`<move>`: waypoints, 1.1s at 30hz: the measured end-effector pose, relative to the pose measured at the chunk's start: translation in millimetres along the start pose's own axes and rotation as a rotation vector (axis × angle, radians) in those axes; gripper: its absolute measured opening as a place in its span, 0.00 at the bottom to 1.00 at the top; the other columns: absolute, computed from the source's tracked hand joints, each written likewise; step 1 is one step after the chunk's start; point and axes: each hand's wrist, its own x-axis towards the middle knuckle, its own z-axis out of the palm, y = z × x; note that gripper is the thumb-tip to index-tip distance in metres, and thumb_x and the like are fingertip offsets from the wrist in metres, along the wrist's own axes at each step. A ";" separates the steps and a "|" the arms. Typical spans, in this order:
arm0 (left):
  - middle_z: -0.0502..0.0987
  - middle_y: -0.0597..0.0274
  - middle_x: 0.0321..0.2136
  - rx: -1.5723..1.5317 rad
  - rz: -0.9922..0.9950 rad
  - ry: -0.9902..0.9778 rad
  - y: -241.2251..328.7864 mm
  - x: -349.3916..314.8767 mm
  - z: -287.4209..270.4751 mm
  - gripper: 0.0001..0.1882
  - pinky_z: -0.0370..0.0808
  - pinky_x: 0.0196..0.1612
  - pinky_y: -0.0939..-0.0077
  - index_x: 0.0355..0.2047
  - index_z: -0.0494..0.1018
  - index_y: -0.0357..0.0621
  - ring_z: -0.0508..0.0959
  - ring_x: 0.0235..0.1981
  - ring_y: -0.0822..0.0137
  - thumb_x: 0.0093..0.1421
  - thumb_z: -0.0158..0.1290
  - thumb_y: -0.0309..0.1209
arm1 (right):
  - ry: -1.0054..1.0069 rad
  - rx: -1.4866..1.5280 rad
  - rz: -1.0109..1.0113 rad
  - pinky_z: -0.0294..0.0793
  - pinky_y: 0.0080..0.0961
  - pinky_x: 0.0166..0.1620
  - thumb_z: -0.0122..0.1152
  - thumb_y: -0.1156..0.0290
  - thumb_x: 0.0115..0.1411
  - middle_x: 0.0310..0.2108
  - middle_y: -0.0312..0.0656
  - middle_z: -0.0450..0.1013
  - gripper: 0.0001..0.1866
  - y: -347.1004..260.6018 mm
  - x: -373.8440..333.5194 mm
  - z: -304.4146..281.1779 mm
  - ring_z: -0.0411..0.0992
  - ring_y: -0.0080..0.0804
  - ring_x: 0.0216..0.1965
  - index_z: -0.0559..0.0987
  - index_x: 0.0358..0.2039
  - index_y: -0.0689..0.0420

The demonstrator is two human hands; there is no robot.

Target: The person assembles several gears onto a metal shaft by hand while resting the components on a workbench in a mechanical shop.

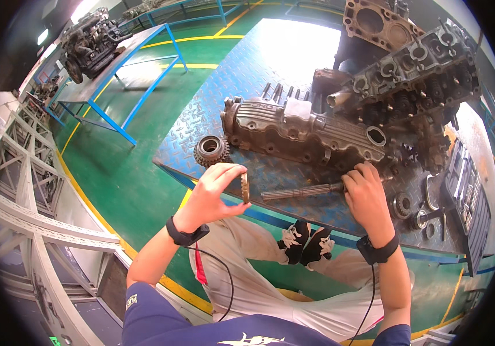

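My left hand (210, 195) pinches a thin brass-coloured toothed ring (245, 188) between thumb and fingers. The ring is seen nearly edge-on, held up in front of the table's near edge. A splined steel shaft (299, 192) lies along the near part of the table. My right hand (366, 199) is closed around the shaft's right part, and its fingers hide that stretch. Just beyond my left hand, a dark toothed gear hub (212, 150) sits at the table's left edge. A long, ribbed metal engine cover (299, 124) lies behind the shaft.
The blue-framed table has a tread-plate top (201, 118). An engine block with its cylinder head (415, 63) fills the far right. A small gear (401, 206) and a tool tray (469, 199) are at the right. Another engine (90, 46) stands on a bench at the far left.
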 end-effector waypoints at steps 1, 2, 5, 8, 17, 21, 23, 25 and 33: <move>0.81 0.51 0.52 0.030 -0.012 0.011 0.8 -1.5 -6.1 0.41 0.80 0.57 0.58 0.58 0.77 0.41 0.81 0.53 0.50 0.42 0.79 0.32 | 0.002 -0.007 -0.008 0.66 0.47 0.72 0.64 0.78 0.55 0.45 0.46 0.79 0.14 0.1 0.8 3.3 0.72 0.48 0.57 0.83 0.43 0.63; 0.81 0.51 0.52 0.034 -0.010 0.015 1.4 -1.3 -12.8 0.41 0.80 0.57 0.58 0.58 0.77 0.41 0.81 0.53 0.50 0.42 0.79 0.32 | 0.007 -0.008 -0.011 0.66 0.47 0.72 0.64 0.78 0.55 0.45 0.46 0.79 0.14 -1.4 2.5 3.8 0.72 0.48 0.57 0.83 0.43 0.63; 0.79 0.50 0.52 0.092 -0.035 0.077 6.5 -0.5 -36.7 0.39 0.79 0.58 0.56 0.56 0.77 0.41 0.80 0.54 0.47 0.42 0.78 0.32 | -0.025 0.056 -0.071 0.66 0.50 0.72 0.65 0.77 0.54 0.41 0.44 0.77 0.11 -10.3 11.2 5.8 0.74 0.45 0.54 0.81 0.40 0.60; 0.79 0.50 0.52 0.215 -0.067 0.163 2.8 5.4 -54.5 0.40 0.77 0.59 0.54 0.57 0.77 0.42 0.79 0.54 0.47 0.41 0.78 0.31 | -0.054 0.126 -0.110 0.66 0.50 0.72 0.66 0.76 0.54 0.40 0.45 0.77 0.11 -19.6 18.8 11.0 0.74 0.46 0.52 0.81 0.39 0.60; 0.78 0.50 0.49 0.285 -0.213 0.057 -24.3 38.1 -69.2 0.35 0.75 0.59 0.57 0.55 0.80 0.37 0.77 0.53 0.48 0.48 0.75 0.39 | -0.160 0.097 -0.176 0.64 0.61 0.67 0.70 0.69 0.57 0.42 0.42 0.77 0.15 -53.2 38.5 26.2 0.73 0.44 0.52 0.82 0.44 0.58; 0.79 0.48 0.47 0.302 -0.200 0.053 -37.1 44.1 -66.1 0.34 0.75 0.58 0.58 0.54 0.80 0.37 0.77 0.53 0.48 0.49 0.74 0.41 | -0.145 0.085 -0.117 0.61 0.63 0.70 0.65 0.74 0.58 0.41 0.43 0.77 0.11 -66.4 38.7 28.6 0.74 0.45 0.51 0.82 0.43 0.58; 0.79 0.48 0.46 0.280 -0.245 0.003 -41.2 45.6 -67.5 0.33 0.75 0.58 0.58 0.53 0.80 0.37 0.78 0.52 0.47 0.49 0.74 0.41 | -0.132 0.045 -0.100 0.61 0.63 0.71 0.64 0.76 0.57 0.41 0.43 0.77 0.12 -76.0 39.0 31.1 0.74 0.45 0.51 0.82 0.43 0.58; 0.79 0.47 0.46 0.255 -0.282 -0.049 -43.7 44.9 -66.2 0.32 0.76 0.57 0.58 0.52 0.80 0.37 0.78 0.51 0.47 0.50 0.74 0.41 | -0.083 0.043 -0.083 0.60 0.61 0.73 0.62 0.79 0.55 0.42 0.44 0.77 0.15 -85.0 39.8 33.8 0.74 0.45 0.51 0.82 0.44 0.60; 0.79 0.48 0.46 0.245 -0.229 0.008 -49.5 37.1 -59.8 0.31 0.76 0.57 0.58 0.51 0.80 0.37 0.79 0.51 0.47 0.53 0.74 0.45 | -0.127 0.094 -0.193 0.66 0.54 0.70 0.59 0.79 0.55 0.41 0.48 0.76 0.15 -100.6 56.2 43.8 0.74 0.48 0.50 0.80 0.45 0.64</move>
